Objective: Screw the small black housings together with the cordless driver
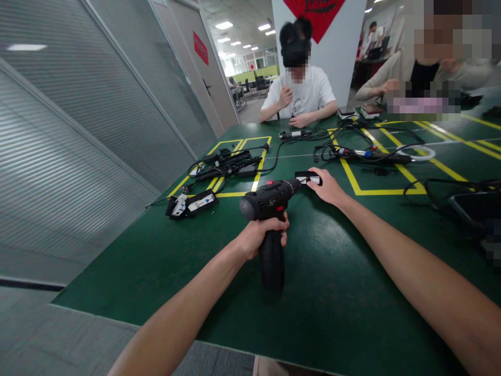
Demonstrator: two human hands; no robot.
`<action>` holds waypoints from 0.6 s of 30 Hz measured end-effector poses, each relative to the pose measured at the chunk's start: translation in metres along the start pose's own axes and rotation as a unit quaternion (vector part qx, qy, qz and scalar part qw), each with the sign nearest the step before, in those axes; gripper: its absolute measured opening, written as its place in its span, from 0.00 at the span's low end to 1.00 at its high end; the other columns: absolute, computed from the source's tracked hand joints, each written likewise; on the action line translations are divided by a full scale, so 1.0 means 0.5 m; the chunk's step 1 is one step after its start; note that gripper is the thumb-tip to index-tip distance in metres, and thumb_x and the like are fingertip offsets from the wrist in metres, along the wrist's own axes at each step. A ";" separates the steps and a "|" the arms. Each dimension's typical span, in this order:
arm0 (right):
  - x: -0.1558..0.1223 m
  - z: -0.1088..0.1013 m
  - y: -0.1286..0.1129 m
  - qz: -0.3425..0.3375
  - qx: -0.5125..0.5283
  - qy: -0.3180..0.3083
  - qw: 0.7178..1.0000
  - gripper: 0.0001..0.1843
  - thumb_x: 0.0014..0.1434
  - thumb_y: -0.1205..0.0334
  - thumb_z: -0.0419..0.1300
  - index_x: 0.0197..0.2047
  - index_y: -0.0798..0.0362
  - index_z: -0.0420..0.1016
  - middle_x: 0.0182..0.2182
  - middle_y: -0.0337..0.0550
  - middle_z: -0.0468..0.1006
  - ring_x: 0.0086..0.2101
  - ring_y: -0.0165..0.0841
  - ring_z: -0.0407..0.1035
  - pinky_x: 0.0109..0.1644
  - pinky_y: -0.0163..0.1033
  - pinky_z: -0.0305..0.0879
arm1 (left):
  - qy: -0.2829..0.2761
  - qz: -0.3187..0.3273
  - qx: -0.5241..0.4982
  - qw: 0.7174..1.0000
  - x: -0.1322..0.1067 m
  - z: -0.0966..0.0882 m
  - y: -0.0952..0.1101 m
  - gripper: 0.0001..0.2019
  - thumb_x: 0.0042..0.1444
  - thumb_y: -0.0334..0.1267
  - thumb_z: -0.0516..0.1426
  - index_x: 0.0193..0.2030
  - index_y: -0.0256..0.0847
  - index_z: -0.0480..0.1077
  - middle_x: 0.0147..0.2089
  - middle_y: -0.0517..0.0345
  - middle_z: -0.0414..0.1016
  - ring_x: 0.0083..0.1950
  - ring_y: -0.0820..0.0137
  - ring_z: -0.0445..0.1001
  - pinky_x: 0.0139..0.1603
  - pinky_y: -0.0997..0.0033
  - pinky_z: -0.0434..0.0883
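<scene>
My left hand (264, 235) is wrapped round the grip of a black cordless drill (270, 199) with red buttons. Its chuck points away from me and to the right. My right hand (325, 185) pinches a small black and white box-like piece (307, 178) against the green table. The drill's tip meets or nearly meets that piece; whether they touch I cannot tell. To the left lies an opened black casing (191, 203) with white parts inside.
Black adapters and cables (229, 164) lie tangled on the left. More cables and a wand-like tool (371, 154) lie at the right, over yellow tape lines (352, 177). A dark device (475, 206) sits at the right edge. A person in a white shirt (299, 94) sits opposite; another person is at the far right.
</scene>
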State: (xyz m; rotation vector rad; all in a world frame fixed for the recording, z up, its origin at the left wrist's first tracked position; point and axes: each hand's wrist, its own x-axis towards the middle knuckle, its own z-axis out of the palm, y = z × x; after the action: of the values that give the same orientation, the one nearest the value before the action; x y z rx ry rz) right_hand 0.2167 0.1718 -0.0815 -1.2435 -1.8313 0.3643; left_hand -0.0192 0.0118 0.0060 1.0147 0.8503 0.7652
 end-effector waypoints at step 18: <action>0.000 0.002 0.004 0.010 0.009 -0.001 1.000 0.23 0.56 0.59 0.60 0.56 0.45 0.68 0.50 0.47 0.70 0.50 0.43 0.68 0.56 0.51 0.63 | -0.005 0.001 -0.003 1.000 -0.002 0.000 0.000 0.10 0.49 0.32 0.57 0.40 0.37 0.65 0.33 0.61 0.64 0.25 0.75 0.69 0.30 0.72 0.65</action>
State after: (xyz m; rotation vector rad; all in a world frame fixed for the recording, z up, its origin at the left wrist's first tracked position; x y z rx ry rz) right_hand 0.2172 0.1732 -0.0835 -1.2506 -1.8138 0.3920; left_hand -0.0196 0.0108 0.0064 1.0135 0.8383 0.7646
